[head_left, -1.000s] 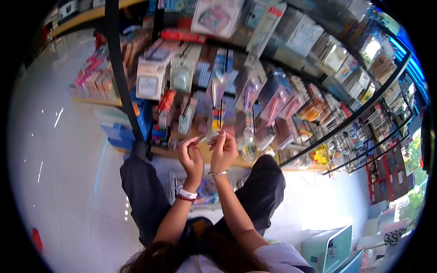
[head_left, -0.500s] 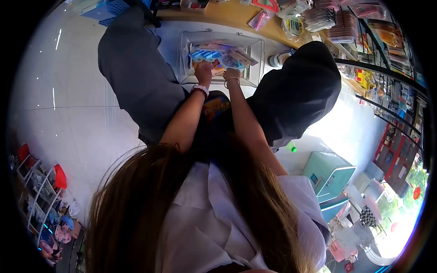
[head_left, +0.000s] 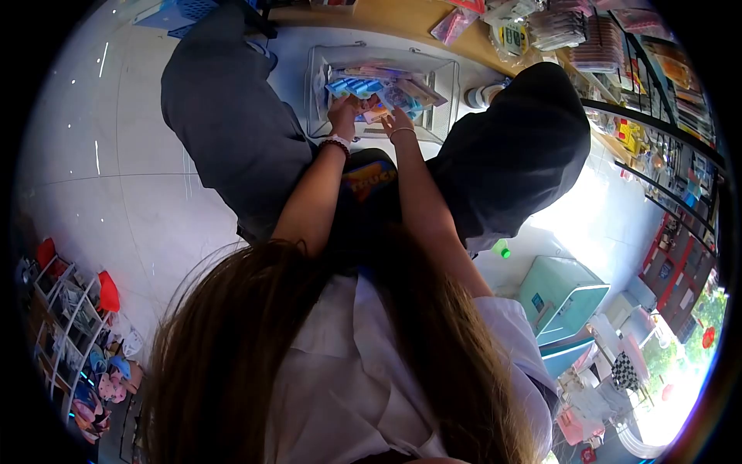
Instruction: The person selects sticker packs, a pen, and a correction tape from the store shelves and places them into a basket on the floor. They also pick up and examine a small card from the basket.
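A clear plastic bin [head_left: 450, 89] sits on the floor between my knees, holding a pile of flat packets. Blue-and-white packets [head_left: 357, 87] lie towards its left side, and a pale clear-wrapped packet [head_left: 398, 98] lies right of them. My left hand [head_left: 342, 116] is inside the near left part of the bin, its fingers bent on a small orange-and-pink packet [head_left: 369, 104]; the fingertips are partly hidden. Near the front wall, my right hand [head_left: 398, 121] has its thumb and fingers apart, close to the edge of the packets. Print on the packets is too small to read.
A wooden shelf edge [head_left: 379, 22] runs behind the bin. Racks of hanging packaged goods [head_left: 599, 46] stand at the right. A roll of tape [head_left: 481, 97] lies beside the bin. A mint-green container [head_left: 560, 298] and a green-capped bottle [head_left: 504, 252] are at lower right.
My right hand has opened from a closed, bent shape and lifted slightly off the packets. My left hand has shifted little. The whole view has tilted slightly.
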{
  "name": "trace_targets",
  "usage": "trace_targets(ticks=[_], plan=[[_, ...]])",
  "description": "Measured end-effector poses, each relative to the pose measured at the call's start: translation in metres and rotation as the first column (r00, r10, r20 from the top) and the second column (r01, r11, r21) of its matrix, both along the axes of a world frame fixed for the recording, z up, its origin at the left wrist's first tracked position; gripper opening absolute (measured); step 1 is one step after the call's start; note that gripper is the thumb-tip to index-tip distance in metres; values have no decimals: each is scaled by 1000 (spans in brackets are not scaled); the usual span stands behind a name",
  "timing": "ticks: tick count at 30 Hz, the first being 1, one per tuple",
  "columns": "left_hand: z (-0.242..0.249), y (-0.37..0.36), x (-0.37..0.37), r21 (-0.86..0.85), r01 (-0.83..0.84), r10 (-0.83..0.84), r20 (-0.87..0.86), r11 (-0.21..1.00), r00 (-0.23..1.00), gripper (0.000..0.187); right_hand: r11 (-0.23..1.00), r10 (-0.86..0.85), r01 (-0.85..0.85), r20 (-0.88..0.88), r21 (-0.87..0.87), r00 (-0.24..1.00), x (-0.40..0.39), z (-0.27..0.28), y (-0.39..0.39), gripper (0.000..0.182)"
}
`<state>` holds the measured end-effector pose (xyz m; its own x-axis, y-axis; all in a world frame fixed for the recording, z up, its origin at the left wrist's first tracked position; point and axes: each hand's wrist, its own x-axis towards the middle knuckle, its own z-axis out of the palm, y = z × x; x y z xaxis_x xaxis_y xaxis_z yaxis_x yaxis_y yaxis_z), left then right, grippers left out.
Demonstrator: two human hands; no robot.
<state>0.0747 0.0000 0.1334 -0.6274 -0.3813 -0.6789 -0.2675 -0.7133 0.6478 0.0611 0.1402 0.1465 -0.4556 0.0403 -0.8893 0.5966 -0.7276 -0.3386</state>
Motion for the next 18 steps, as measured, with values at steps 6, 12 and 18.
trace_targets(ticks=[6,12,18], plan=[[24,2,-2,177,62,-39,-133,982,990,25,998,-40,40,-5,-53,999,-10,7,-5,31],[13,13,3,320,284,-333,111,904,936,18,978,190,-169,-185,125,964,-2,41,-22,31],[40,1,-8,316,468,-449,-135,825,883,21,962,33,-71,148,263,988,8,116,-80,32]])
